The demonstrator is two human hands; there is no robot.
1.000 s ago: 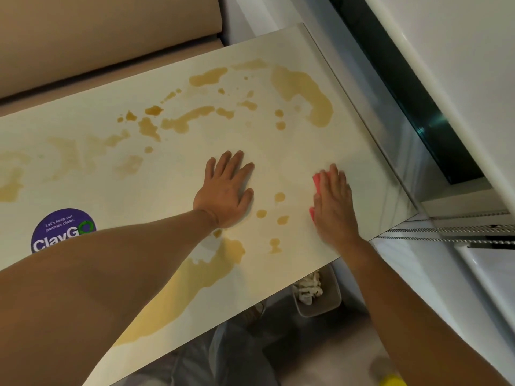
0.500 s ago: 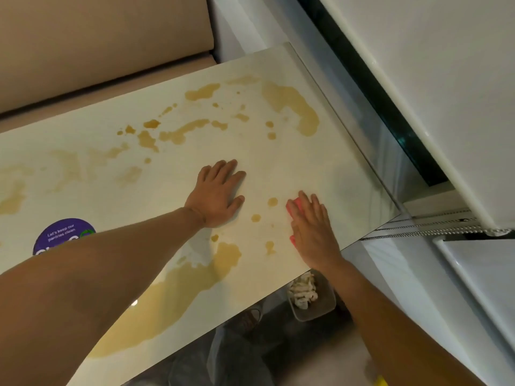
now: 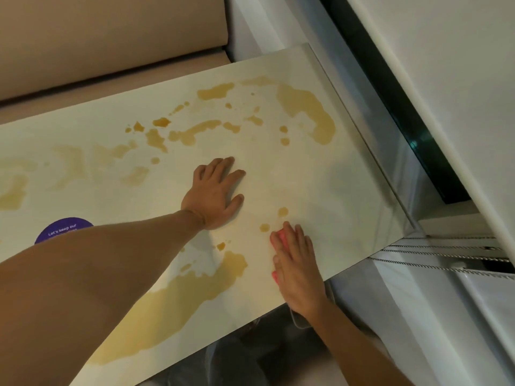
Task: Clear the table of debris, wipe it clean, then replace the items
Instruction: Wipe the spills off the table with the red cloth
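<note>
The pale table (image 3: pixel 345 188) is covered with brown spill stains, a long one at the far right (image 3: pixel 306 112) and a large puddle (image 3: pixel 178 307) near the front edge. My right hand (image 3: pixel 298 268) presses flat, fingers straight, on a pink cloth (image 3: pixel 278 238) near the table's front edge; most of the cloth is hidden under the hand. Flat on the tabletop lies my left hand (image 3: pixel 214 190), fingers spread, a short way left and farther in. Small drops (image 3: pixel 282 211) sit between the two hands.
A purple round sticker (image 3: pixel 64 228) shows at the left, partly behind my left forearm. A tan padded bench (image 3: pixel 111 43) runs behind the table. To the right are a white wall, a dark window strip (image 3: pixel 395 107) and blind cords (image 3: pixel 446 257).
My right hand has slid the pink cloth toward me and to the left, from the right side to the front edge. My left hand has stayed planted.
</note>
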